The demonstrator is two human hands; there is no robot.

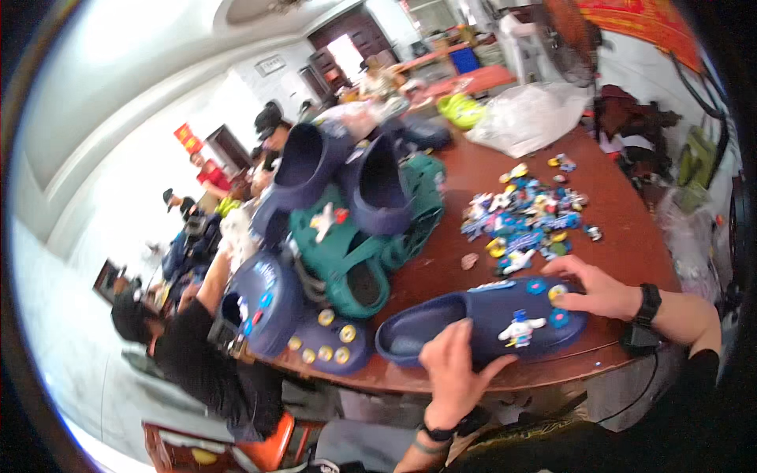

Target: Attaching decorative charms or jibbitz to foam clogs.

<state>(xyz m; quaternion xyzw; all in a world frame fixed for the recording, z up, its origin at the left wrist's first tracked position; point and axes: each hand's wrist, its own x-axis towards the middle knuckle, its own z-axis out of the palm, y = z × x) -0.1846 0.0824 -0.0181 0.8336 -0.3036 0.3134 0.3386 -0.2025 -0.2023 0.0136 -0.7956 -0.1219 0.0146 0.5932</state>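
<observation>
A navy clog [481,319] lies on its sole near the table's edge, toe to the right. Its upper carries a white cartoon charm [520,329], blue flower charms and a round yellow charm [557,293]. My left hand [457,366] grips the near side around the opening, fingers over the rim and thumb along the side. At the toe, my right hand [595,292] has its thumb against the yellow charm and its fingers at the far edge. Just beyond lies a heap of small colourful shoe charms [524,217].
Left of the clog are piled green clogs [339,244], navy clogs [378,189] and one with round yellow charms [323,343]. A white plastic bag [528,118] and lime clogs [461,110] lie farther back. A person in black [205,355] sits at the left, with others beyond.
</observation>
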